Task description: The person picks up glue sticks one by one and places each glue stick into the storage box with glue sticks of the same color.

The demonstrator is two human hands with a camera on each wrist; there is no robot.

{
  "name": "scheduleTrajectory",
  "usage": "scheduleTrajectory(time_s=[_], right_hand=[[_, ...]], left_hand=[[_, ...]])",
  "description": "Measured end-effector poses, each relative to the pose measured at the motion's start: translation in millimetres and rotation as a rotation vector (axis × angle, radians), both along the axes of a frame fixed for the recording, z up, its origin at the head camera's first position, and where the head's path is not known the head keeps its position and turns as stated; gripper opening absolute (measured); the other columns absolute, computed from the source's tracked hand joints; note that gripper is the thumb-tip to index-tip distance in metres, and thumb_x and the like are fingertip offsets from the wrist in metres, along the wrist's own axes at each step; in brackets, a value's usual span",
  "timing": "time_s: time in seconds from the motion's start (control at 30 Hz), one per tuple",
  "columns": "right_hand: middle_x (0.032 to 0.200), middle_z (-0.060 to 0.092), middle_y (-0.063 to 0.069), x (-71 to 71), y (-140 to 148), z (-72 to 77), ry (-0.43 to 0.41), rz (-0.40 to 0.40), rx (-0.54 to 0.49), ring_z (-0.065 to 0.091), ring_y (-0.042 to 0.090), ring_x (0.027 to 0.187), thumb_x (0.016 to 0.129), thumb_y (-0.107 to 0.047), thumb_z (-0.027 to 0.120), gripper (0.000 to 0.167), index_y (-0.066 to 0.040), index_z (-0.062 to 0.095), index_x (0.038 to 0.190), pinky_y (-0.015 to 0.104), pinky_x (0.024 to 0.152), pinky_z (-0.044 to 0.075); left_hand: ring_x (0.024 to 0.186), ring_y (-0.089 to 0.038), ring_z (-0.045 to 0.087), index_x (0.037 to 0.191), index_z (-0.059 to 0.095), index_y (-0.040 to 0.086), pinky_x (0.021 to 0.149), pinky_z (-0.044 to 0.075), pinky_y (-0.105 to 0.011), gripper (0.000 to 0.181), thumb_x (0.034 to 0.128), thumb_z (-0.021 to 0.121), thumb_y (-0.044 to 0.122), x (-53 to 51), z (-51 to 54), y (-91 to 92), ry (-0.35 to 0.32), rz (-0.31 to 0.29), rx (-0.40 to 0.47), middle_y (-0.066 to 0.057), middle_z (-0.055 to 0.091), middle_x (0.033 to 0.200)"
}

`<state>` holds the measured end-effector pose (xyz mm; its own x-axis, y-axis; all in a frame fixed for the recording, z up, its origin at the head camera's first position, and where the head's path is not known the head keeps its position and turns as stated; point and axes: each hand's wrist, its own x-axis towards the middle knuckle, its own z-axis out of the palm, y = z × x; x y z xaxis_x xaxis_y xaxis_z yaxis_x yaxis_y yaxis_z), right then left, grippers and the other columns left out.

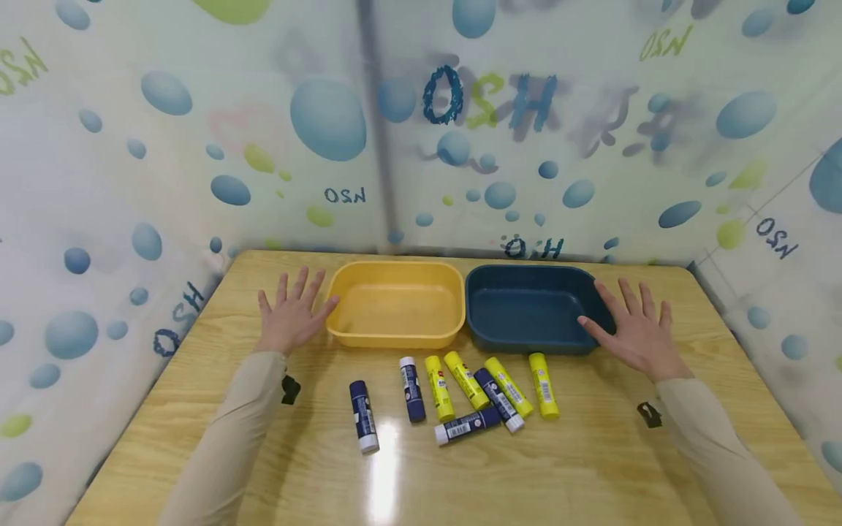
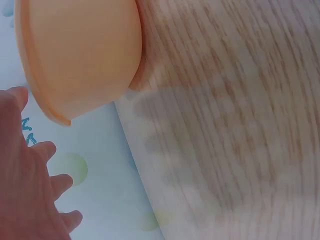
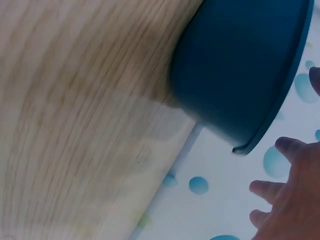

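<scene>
My left hand (image 1: 291, 314), fingers spread and holding nothing, is at the left end of a yellow bin (image 1: 395, 340). On the other side, my right hand (image 1: 636, 329) has its fingers spread by the right end of a dark blue bin (image 1: 533, 343). Whether either hand touches its bin I cannot tell. In front of the bins lie several yellow glue sticks (image 1: 543, 386) and several dark blue glue sticks with white ends (image 1: 365, 416). One dark blue glue stick (image 1: 468, 426) lies nearly crosswise. The wrist views show the yellow bin (image 2: 85, 55) and blue bin (image 3: 235, 65) from outside.
The two bins stand side by side near the back edge of a wooden table (image 1: 539, 475). A patterned curtain (image 1: 421, 168) with blue and green spots rises behind the table and along both sides. Small black pieces (image 1: 290, 390) show beside the sleeves.
</scene>
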<state>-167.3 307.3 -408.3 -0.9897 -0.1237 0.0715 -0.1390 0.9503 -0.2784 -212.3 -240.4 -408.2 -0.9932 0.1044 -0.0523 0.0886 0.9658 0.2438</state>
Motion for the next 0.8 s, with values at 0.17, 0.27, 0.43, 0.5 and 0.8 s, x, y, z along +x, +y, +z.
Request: scheduleTrajectory(time_s=[0.17,0.27,0.43,0.5,0.8], right_hand=[[0.15,0.016,0.033,8.1,-6.8,2.9,0.046,0.037,0.0,-0.003,0.051,0.139,0.093,-0.059,0.05,0.082,-0.011,0.024,0.154,0.069,0.104,-0.002],[0.147,0.02,0.034,12.8,-11.2,4.9,0.073,0.057,-0.007,0.001,0.051,0.139,0.093,-0.057,0.052,0.079,-0.008,0.029,0.151,0.07,0.104,0.003],[0.143,0.029,0.033,20.9,-19.1,7.3,0.133,0.094,-0.002,0.01,0.051,0.137,0.094,-0.053,0.055,0.072,-0.006,0.037,0.146,0.072,0.1,0.014],[0.136,0.038,0.032,25.4,-23.3,7.6,0.193,0.122,0.009,0.022,0.051,0.132,0.092,-0.048,0.06,0.069,-0.005,0.042,0.142,0.071,0.097,0.021],[0.09,0.059,0.011,54.4,-50.6,8.7,0.33,0.203,0.042,0.052,0.036,0.088,0.078,-0.024,0.077,0.037,-0.003,0.064,0.105,0.053,0.07,0.042]], left_hand=[[0.141,-0.045,-0.007,0.157,0.012,0.017,0.1,-0.012,-0.071,0.076,0.0981,0.031,0.062,-3.1,0.9,-0.4,0.006,0.019,0.033,-0.017,0.004,0.159],[0.141,-0.047,0.0,0.156,0.012,0.015,0.1,-0.01,-0.072,0.075,0.0991,0.032,0.059,-5.4,1.0,-1.3,-0.024,0.019,0.047,-0.02,0.007,0.158],[0.138,-0.05,0.011,0.156,0.014,0.016,0.102,-0.002,-0.073,0.067,0.1023,0.026,0.054,-10.0,0.2,-2.4,-0.111,0.01,0.068,-0.025,0.014,0.155],[0.138,-0.05,0.016,0.156,0.015,0.016,0.102,0.001,-0.073,0.064,0.1033,0.023,0.052,-11.6,-0.7,-2.4,-0.14,0.013,0.088,-0.027,0.019,0.154],[0.129,-0.049,0.036,0.153,0.022,0.005,0.102,0.024,-0.068,0.053,0.1063,0.029,0.029,-18.2,-6.4,-0.7,-0.126,-0.054,0.246,-0.032,0.041,0.139]])
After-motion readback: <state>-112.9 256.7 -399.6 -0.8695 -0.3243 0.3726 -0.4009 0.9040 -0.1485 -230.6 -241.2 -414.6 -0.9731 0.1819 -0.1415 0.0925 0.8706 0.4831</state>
